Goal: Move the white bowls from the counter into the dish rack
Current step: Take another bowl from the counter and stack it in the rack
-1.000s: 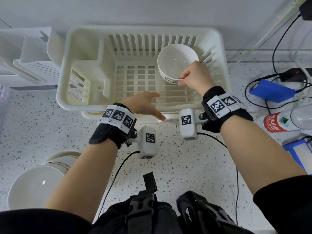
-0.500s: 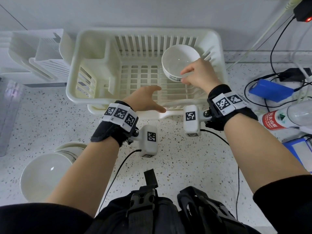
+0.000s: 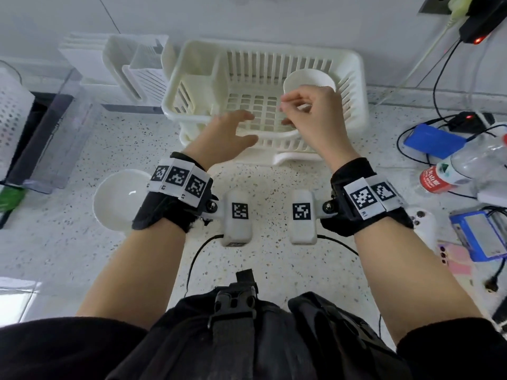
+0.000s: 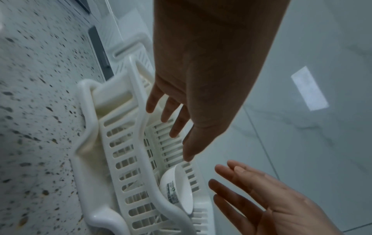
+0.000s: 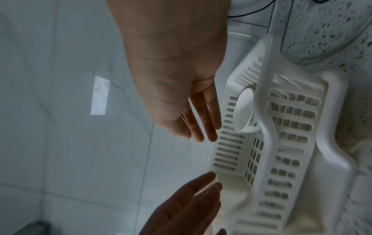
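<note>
A white bowl (image 3: 308, 79) leans on its side in the back right corner of the cream dish rack (image 3: 192, 78); it also shows as the bowl (image 4: 177, 190) and the bowl (image 5: 244, 114) in the wrist views. My right hand (image 3: 304, 111) hovers just in front of it, fingers relaxed, holding nothing. My left hand (image 3: 236, 127) is spread open over the rack's front rim, touching nothing that I can see. Another white bowl (image 3: 118, 198) sits on the counter at the left, partly hidden by my left wrist.
A white slotted holder (image 3: 131, 67) stands left of the rack, and a clear box (image 3: 55, 133) further left. At the right lie a blue pack (image 3: 433, 139), a water bottle (image 3: 461, 168), cables and a blue box (image 3: 480, 237). The speckled counter (image 3: 269, 270) runs below my wrists.
My right hand has let go of the bowl and pulled back toward me; the bowl stays leaning in the rack. My left hand has lifted a little. The view has drawn back.
</note>
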